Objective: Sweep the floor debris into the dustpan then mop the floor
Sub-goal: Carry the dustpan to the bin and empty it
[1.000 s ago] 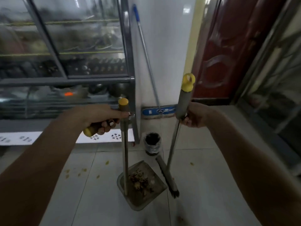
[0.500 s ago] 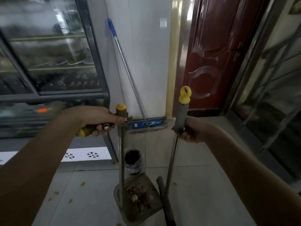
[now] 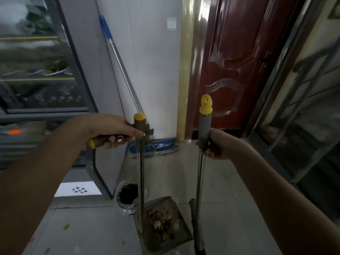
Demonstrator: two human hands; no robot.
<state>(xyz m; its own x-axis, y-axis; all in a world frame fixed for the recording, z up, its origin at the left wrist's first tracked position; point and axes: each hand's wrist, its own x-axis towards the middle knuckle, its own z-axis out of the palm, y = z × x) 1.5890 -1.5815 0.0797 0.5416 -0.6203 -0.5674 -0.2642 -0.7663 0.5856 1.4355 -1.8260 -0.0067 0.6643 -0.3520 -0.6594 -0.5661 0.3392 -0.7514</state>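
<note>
My left hand (image 3: 112,130) grips the brown, yellow-capped handle of the upright dustpan (image 3: 182,234), whose tray sits low in the middle and holds a pile of dry brown debris (image 3: 161,220). To its right, my right hand (image 3: 219,144) holds the grey grip of the broom (image 3: 204,126), which stands upright with a yellow loop on top; its brush head is cut off at the bottom edge. A mop (image 3: 119,57) with a blue grip and blue head leans on the white wall behind.
A small can with dark contents (image 3: 127,196) stands on the tiles just left of the dustpan. A glass-fronted display cabinet (image 3: 46,61) fills the left. A dark red door (image 3: 231,61) and a metal-framed glass partition (image 3: 303,107) close the right. Leaf bits (image 3: 66,226) lie on the floor.
The view has swung to the right and lifted, showing more of the door. Both hands keep their hold; dustpan and broom have moved along with me.
</note>
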